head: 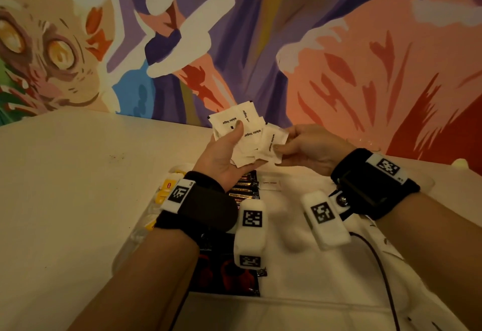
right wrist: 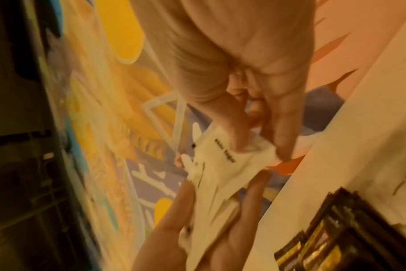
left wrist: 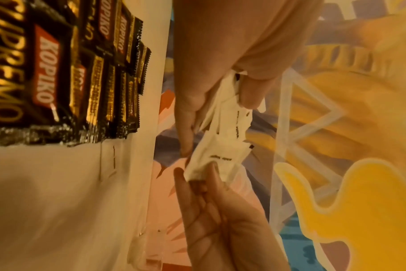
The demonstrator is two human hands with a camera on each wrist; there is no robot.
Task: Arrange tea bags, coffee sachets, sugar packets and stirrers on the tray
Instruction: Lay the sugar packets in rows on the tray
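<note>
My left hand (head: pixel 229 148) holds a fanned bunch of white sugar packets (head: pixel 242 124) above the tray, thumb pressed on top. My right hand (head: pixel 300 148) pinches one sugar packet (head: pixel 272 143) at the right edge of that bunch. The left wrist view shows the same packets (left wrist: pixel 223 152) between both hands, and the right wrist view shows the pinched packet (right wrist: pixel 223 155). Below the hands lies the clear tray (head: pixel 180 169) with black coffee sachets (head: pixel 245 187) in a row and yellow tea bags (head: pixel 167 187) at its left side. No stirrers are visible.
A white cloth (head: pixel 300 265) covers the table under my arms. A large dark coffee pack (head: pixel 224 273) lies near the front. The cream table (head: pixel 65 174) runs left, and a painted mural wall (head: pixel 339 57) stands right behind it.
</note>
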